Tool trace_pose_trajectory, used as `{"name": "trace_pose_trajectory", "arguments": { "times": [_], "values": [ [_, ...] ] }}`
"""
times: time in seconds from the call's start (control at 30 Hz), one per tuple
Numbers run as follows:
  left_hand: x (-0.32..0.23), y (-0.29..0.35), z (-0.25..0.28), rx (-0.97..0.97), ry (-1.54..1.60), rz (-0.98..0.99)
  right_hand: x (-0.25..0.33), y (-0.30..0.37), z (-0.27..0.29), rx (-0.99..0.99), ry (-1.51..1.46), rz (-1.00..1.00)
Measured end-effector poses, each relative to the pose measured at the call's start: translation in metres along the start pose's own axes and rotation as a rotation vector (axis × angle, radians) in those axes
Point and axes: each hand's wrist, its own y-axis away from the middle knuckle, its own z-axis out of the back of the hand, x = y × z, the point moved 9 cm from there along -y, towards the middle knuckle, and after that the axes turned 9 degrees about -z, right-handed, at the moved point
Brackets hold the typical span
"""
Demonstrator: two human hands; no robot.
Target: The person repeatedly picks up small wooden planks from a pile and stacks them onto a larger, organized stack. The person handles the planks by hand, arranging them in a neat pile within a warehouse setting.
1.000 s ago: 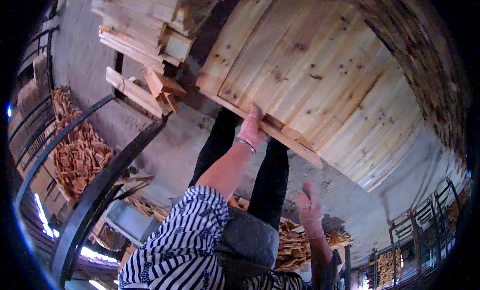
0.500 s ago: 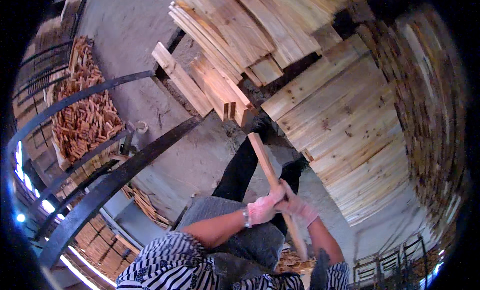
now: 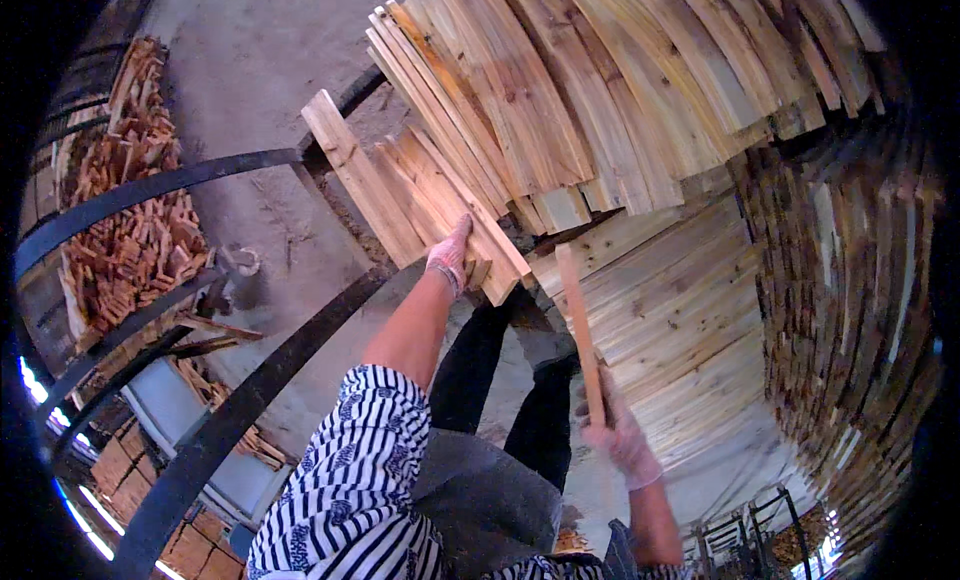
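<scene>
My left hand, in a thin pale glove, reaches forward to a small pile of boards. Its fingers are closed about the near end of a wooden board there; part of the grip is hidden. On the right, my right hand, gloved likewise, is wrapped round a narrow wooden strip. The strip stands up at a slant from that hand, its upper end apart from the pile. Below the hand the strip's lower part is blurred.
Long planks are stacked across the far side. A broad stack of pale boards lies to the right. Dark curved metal bars cross the left. Beyond them sits a heap of wood offcuts.
My hands have parted. The left one has let go of the strip and reached forward to the boards. The right one has moved right with the strip, now held more upright.
</scene>
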Motion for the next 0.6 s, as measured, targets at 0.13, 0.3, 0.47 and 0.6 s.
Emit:
{"name": "trace_pose_trajectory", "arguments": {
  "times": [0.13,0.3,0.47,0.6],
  "values": [
    [-0.012,0.013,0.010,0.083,-0.068,0.089,-0.024,0.029,-0.038,-0.045,-0.325,-0.123],
    [-0.070,0.126,0.037,0.190,-0.251,0.086,-0.041,0.052,-0.048,-0.153,-0.523,-0.208],
    [-0.041,0.283,0.075,0.255,-0.095,0.191,-0.042,0.059,-0.019,-0.223,-0.308,0.019],
    [0.009,0.384,0.112,0.370,-0.552,0.005,-0.059,0.064,0.027,-0.294,-0.032,0.102]
  ]
}}
